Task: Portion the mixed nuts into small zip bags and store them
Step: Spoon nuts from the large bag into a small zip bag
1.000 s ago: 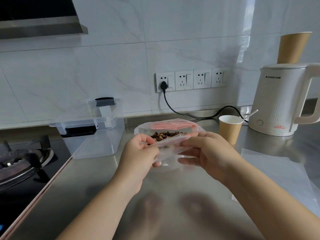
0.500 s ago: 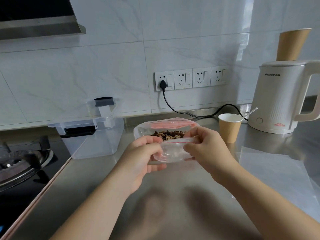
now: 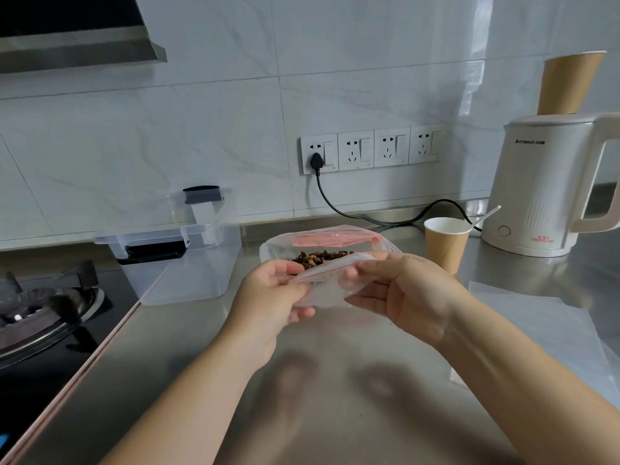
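Note:
A small clear zip bag (image 3: 323, 290) with a red seal line is held in the air over the steel counter. My left hand (image 3: 271, 297) pinches its left end and my right hand (image 3: 399, 293) pinches its right end along the seal. Just behind it lies a larger clear bag (image 3: 278, 246) with a pink zip strip, holding brown mixed nuts (image 3: 322, 256). My hands hide the small bag's lower edge and the near side of the big bag.
A clear plastic storage box (image 3: 188, 263) with a black-latched lid stands at the left. A gas hob (image 3: 37, 307) lies beyond the counter's left edge. A paper cup (image 3: 444, 241) with a stirrer and a white kettle (image 3: 547, 189) stand right. Clear flat bags (image 3: 550, 330) lie on the counter.
Both hands lifted the small bag slightly and my fingers shifted along its seal. The bag of nuts has not moved.

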